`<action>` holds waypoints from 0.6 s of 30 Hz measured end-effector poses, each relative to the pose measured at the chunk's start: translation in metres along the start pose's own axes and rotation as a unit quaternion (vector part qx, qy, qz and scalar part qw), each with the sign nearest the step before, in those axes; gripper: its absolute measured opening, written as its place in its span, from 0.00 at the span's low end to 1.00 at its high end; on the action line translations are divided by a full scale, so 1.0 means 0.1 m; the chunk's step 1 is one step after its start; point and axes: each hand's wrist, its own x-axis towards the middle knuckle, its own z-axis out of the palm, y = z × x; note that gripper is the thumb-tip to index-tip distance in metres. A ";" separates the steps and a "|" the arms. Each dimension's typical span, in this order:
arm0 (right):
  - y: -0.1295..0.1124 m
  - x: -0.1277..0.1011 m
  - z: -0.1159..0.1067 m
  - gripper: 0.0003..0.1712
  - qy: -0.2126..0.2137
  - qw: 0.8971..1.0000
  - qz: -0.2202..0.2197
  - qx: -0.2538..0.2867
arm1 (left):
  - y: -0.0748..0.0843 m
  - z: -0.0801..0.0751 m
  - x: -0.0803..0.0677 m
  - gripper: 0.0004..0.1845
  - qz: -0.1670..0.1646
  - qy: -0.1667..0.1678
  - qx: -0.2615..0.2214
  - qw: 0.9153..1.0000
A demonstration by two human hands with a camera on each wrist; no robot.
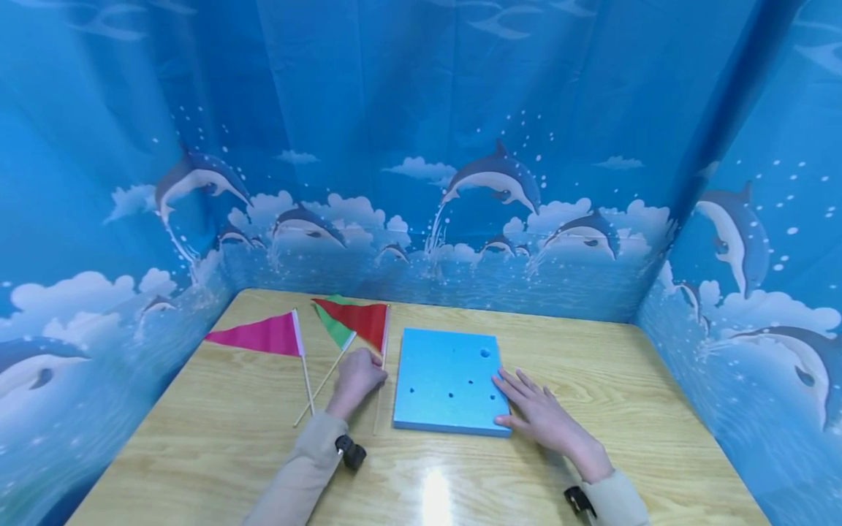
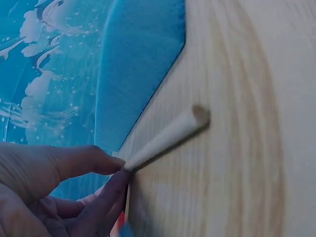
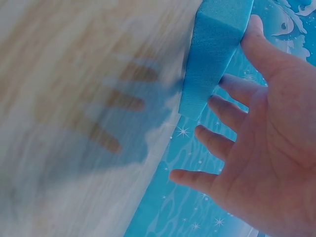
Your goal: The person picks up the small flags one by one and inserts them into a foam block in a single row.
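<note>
Blue foam block (image 1: 447, 383) with small holes lies at the frame's centre, just right of the left hand (image 1: 355, 380), which pinches the wooden stick of a red triangular flag (image 1: 358, 320); that stick runs alongside the block's left edge. Spread flat, the right hand (image 1: 539, 416) touches the block's lower right corner.

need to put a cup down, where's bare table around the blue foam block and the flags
Free: wooden table right of the blue foam block and right hand, plus the near edge. Crowded: left of the block, where pink flag, red flag, green flag and left hand lie.
</note>
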 end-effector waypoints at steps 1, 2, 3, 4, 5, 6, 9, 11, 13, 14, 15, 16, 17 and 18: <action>0.00 0.00 0.00 0.44 0.000 1.000 0.000 0.001 | -0.01 -0.01 0.00 0.06 -0.002 0.000 -0.004 1.000; 0.00 0.00 0.00 0.44 -0.001 1.000 0.000 0.000 | -0.02 -0.01 0.01 0.07 -0.003 0.000 -0.009 1.000; 0.00 0.00 0.00 0.44 -0.002 1.000 0.000 0.000 | -0.03 -0.02 0.01 0.08 -0.004 0.000 -0.017 1.000; 0.00 0.00 0.00 0.44 -0.003 1.000 0.001 0.001 | -0.05 -0.03 0.01 0.09 -0.005 0.001 -0.025 1.000; 0.00 0.00 0.00 0.45 -0.004 1.000 0.002 0.002 | -0.06 -0.04 0.01 0.10 -0.006 0.000 -0.035 0.999; 0.00 0.01 0.00 0.45 -0.004 1.000 0.003 0.002 | -0.07 -0.06 0.01 0.10 -0.008 -0.004 -0.047 0.999; 0.00 0.01 0.00 0.45 -0.005 1.000 0.004 0.002 | -0.11 -0.10 0.02 0.10 -0.011 -0.012 -0.079 0.997; 0.01 0.01 0.00 0.45 -0.005 1.000 0.005 0.002 | -0.13 -0.12 0.02 0.10 -0.005 -0.014 -0.092 0.996; 0.01 0.01 0.00 0.45 -0.004 1.000 0.005 0.002 | -0.13 -0.15 0.01 0.10 0.003 -0.015 -0.104 0.994; 0.01 0.01 0.01 0.45 -0.004 1.000 0.005 0.002 | -0.14 -0.16 0.01 0.11 0.004 -0.017 -0.112 0.994; 0.02 0.01 0.01 0.45 -0.004 1.000 0.004 0.001 | -0.13 -0.17 0.01 0.11 0.004 -0.018 -0.120 0.993; 0.02 0.02 0.01 0.45 -0.004 1.000 0.004 0.000 | -0.13 -0.18 0.01 0.12 0.001 -0.022 -0.132 0.991; 0.03 0.02 0.01 0.46 -0.003 1.000 0.004 0.000 | -0.12 -0.19 0.00 0.12 -0.006 -0.025 -0.146 0.989; 0.03 0.02 0.02 0.46 -0.003 1.000 0.003 -0.002 | -0.11 -0.21 0.00 0.12 -0.012 -0.030 -0.163 0.986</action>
